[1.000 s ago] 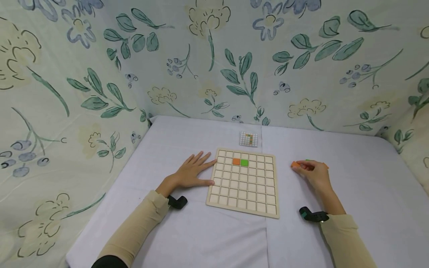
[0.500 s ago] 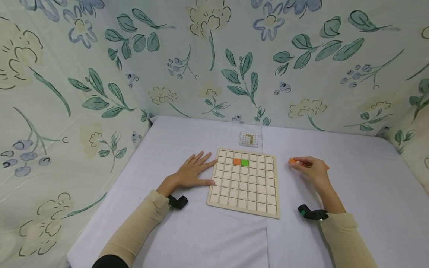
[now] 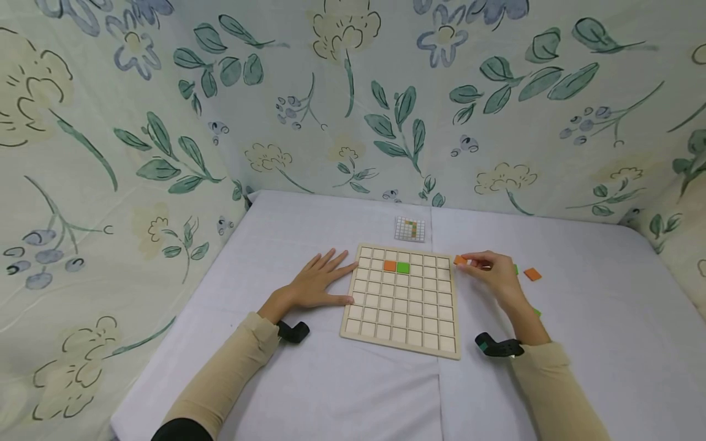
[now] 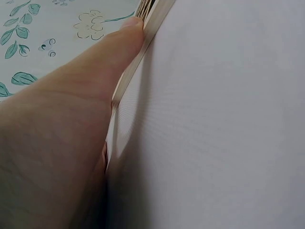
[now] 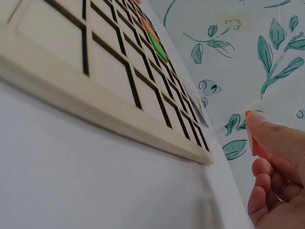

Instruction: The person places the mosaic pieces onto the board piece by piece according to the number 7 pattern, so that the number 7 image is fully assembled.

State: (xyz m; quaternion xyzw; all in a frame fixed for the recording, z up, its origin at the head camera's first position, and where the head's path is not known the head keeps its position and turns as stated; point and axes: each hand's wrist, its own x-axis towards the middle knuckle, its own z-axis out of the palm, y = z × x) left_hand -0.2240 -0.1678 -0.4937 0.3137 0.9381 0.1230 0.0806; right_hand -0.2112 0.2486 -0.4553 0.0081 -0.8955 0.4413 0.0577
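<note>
Head view: right hand [image 3: 493,271] pinches an orange tile [image 3: 460,260] just past the far right corner of the board [image 3: 399,304] — so the board lies to that hand's left. Left hand [image 3: 317,285] is spread out, touching the board's left edge. Left wrist: thumb [image 4: 127,33] on that edge. Right wrist: tile's tipped nearly upright, apart from the board.

Floral cloth [image 3: 325,138], apparently hung, behind white-draped table [image 3: 331,398].
</note>
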